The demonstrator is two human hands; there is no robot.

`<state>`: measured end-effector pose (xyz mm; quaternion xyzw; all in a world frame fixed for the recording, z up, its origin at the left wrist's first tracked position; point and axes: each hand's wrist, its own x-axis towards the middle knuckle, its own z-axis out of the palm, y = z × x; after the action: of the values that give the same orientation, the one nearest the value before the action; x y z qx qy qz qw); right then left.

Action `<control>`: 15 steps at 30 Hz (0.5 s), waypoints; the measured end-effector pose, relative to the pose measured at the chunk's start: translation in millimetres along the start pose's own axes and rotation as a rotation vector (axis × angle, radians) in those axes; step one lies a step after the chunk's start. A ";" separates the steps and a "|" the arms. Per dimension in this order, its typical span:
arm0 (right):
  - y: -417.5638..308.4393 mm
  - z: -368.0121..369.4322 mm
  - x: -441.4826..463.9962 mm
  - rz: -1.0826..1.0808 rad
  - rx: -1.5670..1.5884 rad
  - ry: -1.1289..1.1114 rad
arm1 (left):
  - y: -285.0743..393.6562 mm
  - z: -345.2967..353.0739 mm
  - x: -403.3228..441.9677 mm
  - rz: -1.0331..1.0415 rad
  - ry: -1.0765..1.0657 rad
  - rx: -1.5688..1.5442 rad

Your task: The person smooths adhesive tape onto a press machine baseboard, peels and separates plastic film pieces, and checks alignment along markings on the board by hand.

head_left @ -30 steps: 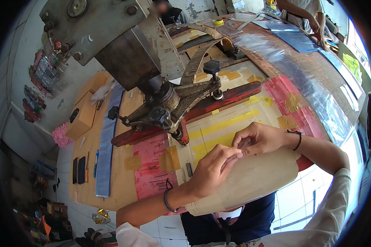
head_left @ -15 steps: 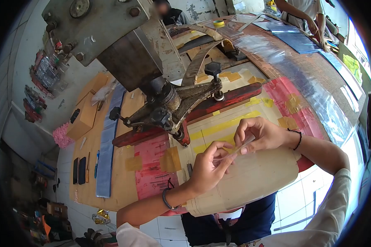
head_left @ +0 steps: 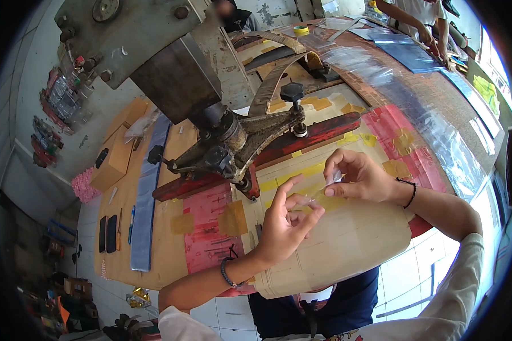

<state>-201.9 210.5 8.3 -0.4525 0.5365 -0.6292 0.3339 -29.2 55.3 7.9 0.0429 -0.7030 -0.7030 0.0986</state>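
Observation:
Over the pale board (head_left: pixel 347 244) with yellow tape strips, both hands are raised close to each other. My right hand (head_left: pixel 355 179) pinches a small piece of clear plastic (head_left: pixel 334 177) between thumb and fingertips. To its left, my left hand (head_left: pixel 284 224) has its thumb and forefinger apart, and a bit of clear film (head_left: pixel 307 200) shows at its fingers. Whether the two bits are one piece I cannot tell. Just beyond the hands stands the press head (head_left: pixel 233 142) with its red bar (head_left: pixel 313 136).
A long blue-grey strip (head_left: pixel 145 227) lies at the left beside dark blocks (head_left: pixel 111 233) and a blue pen (head_left: pixel 132 219). Cardboard boxes (head_left: pixel 115 159) stand behind. Clear plastic sheeting (head_left: pixel 438 136) covers the right side. Another person's hands (head_left: pixel 435 45) work at the top right; a second person sits behind.
The hands have drawn apart. My left hand has opened its thumb and forefinger, while the clear plastic is now bunched at my right fingertips.

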 end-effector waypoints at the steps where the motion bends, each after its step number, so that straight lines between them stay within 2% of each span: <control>1: -0.2 1.7 0.6 -0.010 0.034 0.030 | 0.5 -0.6 0.0 -0.023 -0.003 -0.021; 4: -9.6 -1.8 -1.2 0.076 -0.026 -0.010 | -1.1 -3.9 0.5 -0.085 -0.030 -0.042; 7: -2.7 -3.7 -0.2 0.020 -0.069 -0.018 | 0.6 -2.4 1.7 -0.131 -0.025 -0.058; 15: -9.8 -1.5 -0.6 0.167 0.031 0.056 | -4.4 -7.8 3.4 -0.174 -0.044 -0.116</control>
<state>-202.4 213.6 17.8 -0.3831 0.5716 -0.6201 0.3769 -31.3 46.9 3.7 0.0823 -0.6569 -0.7491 0.0240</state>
